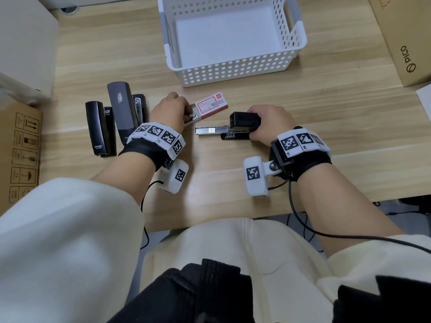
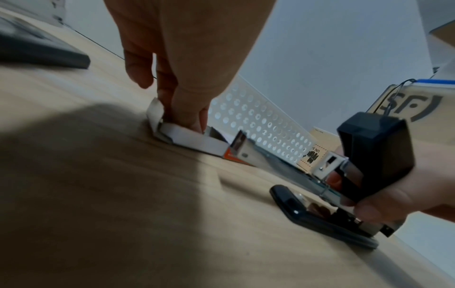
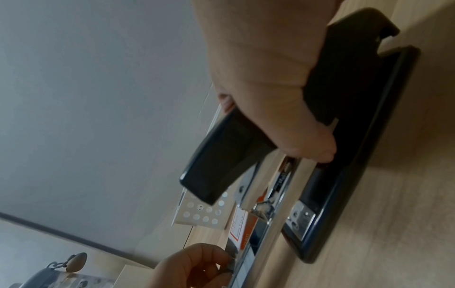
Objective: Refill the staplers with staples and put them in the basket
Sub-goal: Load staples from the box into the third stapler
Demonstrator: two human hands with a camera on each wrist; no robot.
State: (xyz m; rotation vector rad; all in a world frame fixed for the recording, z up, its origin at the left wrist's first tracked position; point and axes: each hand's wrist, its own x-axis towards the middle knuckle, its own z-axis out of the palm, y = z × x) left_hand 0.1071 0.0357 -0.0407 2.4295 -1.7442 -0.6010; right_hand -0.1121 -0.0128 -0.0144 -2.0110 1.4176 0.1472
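Right hand (image 1: pixel 270 122) grip closes around the opened stapler (image 1: pixel 235 129). Left hand (image 1: pixel 169 110) grip pinches the staple box (image 1: pixel 210 106) tray just beside it.

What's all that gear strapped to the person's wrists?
Each wrist wears a black fabric wrap with a white band of black-and-white square code tags: left band, right band. A white tagged camera pod hangs beneath each, trailing a black cable. Cream sleeves are pushed up.
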